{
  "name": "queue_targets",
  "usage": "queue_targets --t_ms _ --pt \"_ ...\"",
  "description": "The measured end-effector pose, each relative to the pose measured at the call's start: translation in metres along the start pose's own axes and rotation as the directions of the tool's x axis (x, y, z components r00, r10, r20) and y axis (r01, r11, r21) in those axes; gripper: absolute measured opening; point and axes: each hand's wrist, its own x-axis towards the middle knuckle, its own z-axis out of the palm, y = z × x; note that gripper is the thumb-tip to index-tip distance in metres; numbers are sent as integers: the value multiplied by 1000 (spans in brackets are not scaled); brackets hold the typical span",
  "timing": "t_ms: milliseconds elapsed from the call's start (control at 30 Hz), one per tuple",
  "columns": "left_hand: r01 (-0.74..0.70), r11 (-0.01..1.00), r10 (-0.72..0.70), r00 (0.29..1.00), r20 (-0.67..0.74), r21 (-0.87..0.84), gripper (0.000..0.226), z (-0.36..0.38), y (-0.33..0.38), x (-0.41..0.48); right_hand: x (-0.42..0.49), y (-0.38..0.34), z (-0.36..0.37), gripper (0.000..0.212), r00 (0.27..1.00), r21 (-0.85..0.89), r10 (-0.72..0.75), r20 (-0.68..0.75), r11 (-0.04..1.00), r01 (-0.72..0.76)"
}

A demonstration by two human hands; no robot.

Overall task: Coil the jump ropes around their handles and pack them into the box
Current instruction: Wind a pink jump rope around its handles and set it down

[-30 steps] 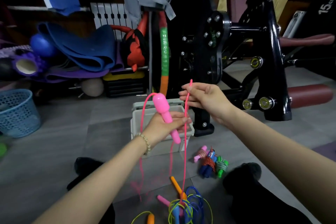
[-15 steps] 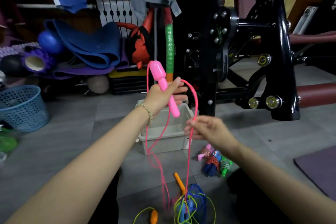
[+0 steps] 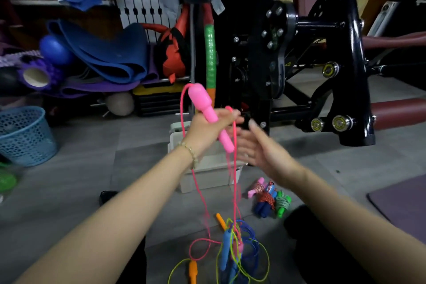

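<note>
Right hand [image 3: 260,150] has left the rope [image 3: 234,180], apparently spread flat; left hand [image 3: 207,131] grips pink handle [image 3: 202,104].

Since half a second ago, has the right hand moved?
Yes. The right hand has released the pink rope, opened, and risen slightly against the box, from beside its front right corner toward its far rim.
</note>
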Motion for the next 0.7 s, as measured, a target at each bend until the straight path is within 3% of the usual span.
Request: queue_targets --t_ms 100,167,267,400,467,533,600,700 --pt "-47 989 41 998 -48 -141 4 1 35 14 -18 38 3 25 991 -271 41 130 963 -4" --pt "-98 979 80 991 -107 -176 6 -6 53 22 -23 50 4 18 986 -345 46 158 939 12" --pt "-62 998 61 995 -76 -20 22 -19 49 27 -18 33 6 19 997 -178 -72 40 981 78" --pt "187 981 -192 975 113 52 29 -26 -4 2 -1 -23 3 22 961 -82 -264 -85 963 257" --pt "204 962 -245 940 238 182 27 -25 -27 -19 6 -37 4 22 960 -110 -255 -112 964 243" --pt "204 961 -256 909 329 185 22 -21 -41 -35 10 -42 6 22 963 -160 -243 -112 961 224" --pt "234 964 -262 911 319 123 19 -17 -43 -40 11 -43 6 24 971 -150 -219 -97 968 203" --pt "212 976 -217 952 216 46 18 -15 -33 -32 8 -34 6 45 996 -37 -81 -49 996 79"
